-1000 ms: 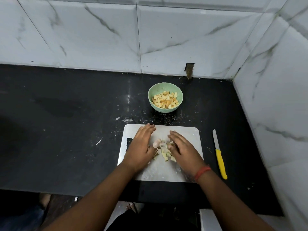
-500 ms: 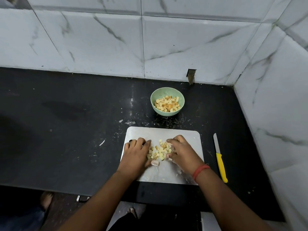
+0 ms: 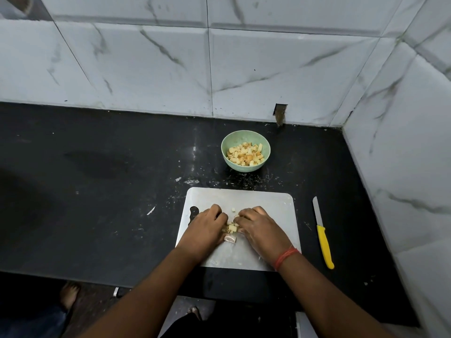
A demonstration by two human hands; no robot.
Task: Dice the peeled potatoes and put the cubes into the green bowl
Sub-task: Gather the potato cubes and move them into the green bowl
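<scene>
Cupping a small pile of potato cubes (image 3: 231, 227) between them on the cutting board (image 3: 275, 206), the left hand (image 3: 207, 226) and right hand (image 3: 260, 226) gripped it with curled fingers. Beyond the hands stood the green bowl (image 3: 245, 154), part-filled with cubes; a yellow-handled knife (image 3: 323, 236) lay right of the right hand.

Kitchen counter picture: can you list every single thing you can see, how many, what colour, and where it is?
green bowl: one, pale green, on the counter behind the board.
cubes in the bowl: many, yellow.
cutting board: one, white, near the front edge.
cubes on the board: a small pile, pale yellow, between the hands; one stray above.
knife: one, yellow handle, right of the board.
counter: one, black.
wall tiles: white marble.
wrist thread: red, right wrist.
left hand: gathering cubes, fingers curled.
right hand: same.
</scene>
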